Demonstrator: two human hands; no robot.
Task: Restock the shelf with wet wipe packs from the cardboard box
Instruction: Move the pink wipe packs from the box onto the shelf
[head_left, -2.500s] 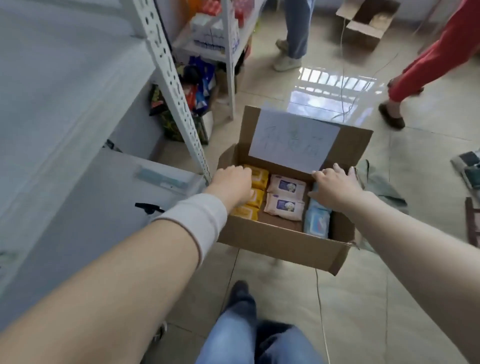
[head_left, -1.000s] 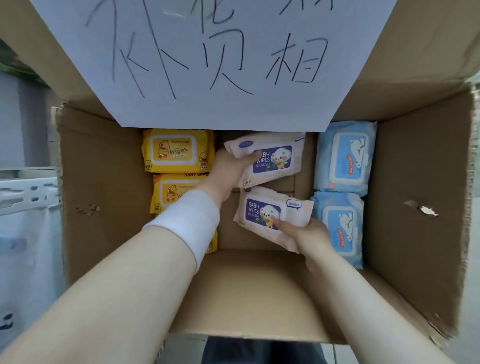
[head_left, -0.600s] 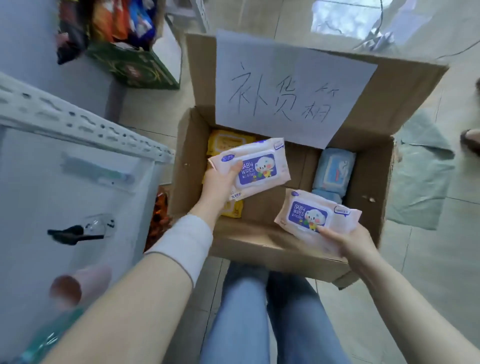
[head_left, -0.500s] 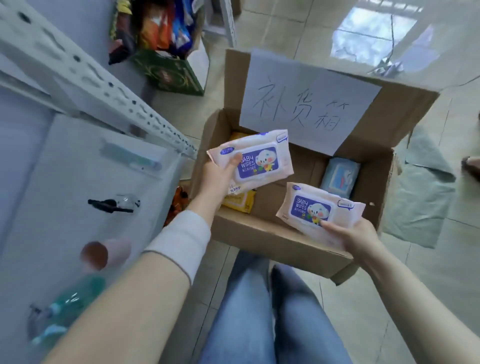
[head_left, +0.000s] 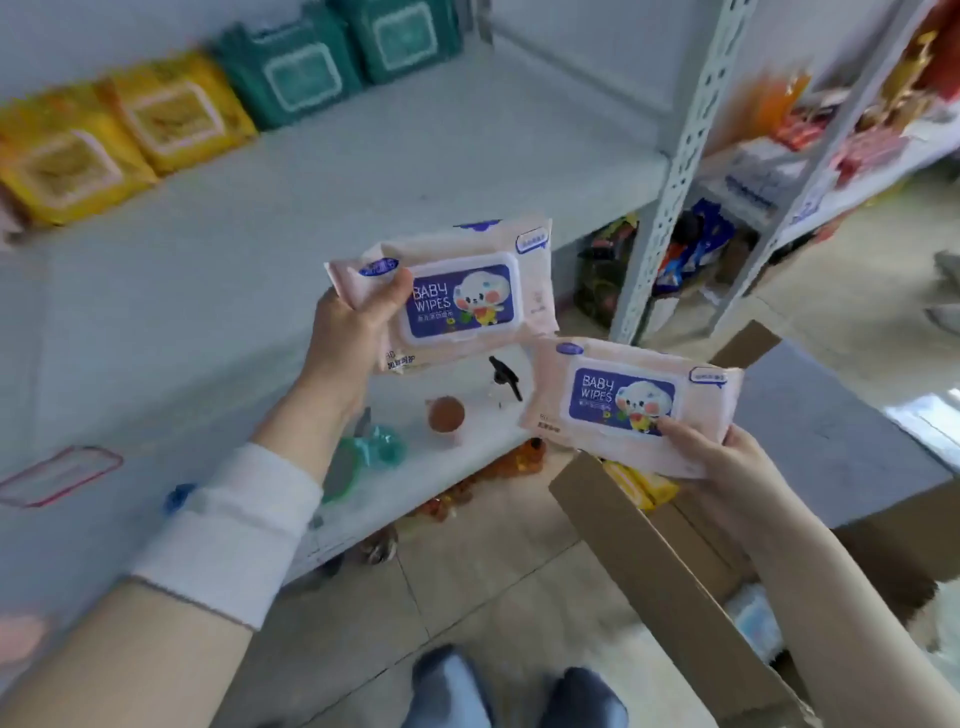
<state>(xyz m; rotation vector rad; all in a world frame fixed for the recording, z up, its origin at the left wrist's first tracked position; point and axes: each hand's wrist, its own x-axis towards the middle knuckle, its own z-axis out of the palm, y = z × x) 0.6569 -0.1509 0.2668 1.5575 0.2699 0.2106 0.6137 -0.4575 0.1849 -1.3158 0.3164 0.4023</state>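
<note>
1. Nearest, low on the right: the cardboard box (head_left: 649, 561), open. Left inside, as far as visible: 1 yellow pack (head_left: 641, 486) and 1 pale blue pack (head_left: 753, 621). Rest of the inside hidden.
2. Just above the box: the right hand (head_left: 727, 457), holding the lower pink pack (head_left: 631, 402) by its near edge, thumb on the label, fingers underneath.
3. A little farther and higher: the left hand (head_left: 353, 322), gripping the upper pink pack (head_left: 467, 296) by its left end, thumb on top. Both packs in the air, out of the box, not yet on the shelf.
4. Farthest: the shelf (head_left: 363, 171), carrying 2 shelved yellow packs (head_left: 67, 161) and 2 shelved green packs (head_left: 291, 78) in a row at the back, with much bare board in front.
5. Judged from this: picking done for these 2 packs, placing to come, probably beside that row. After that, more trips for the packs left in the box.
</note>
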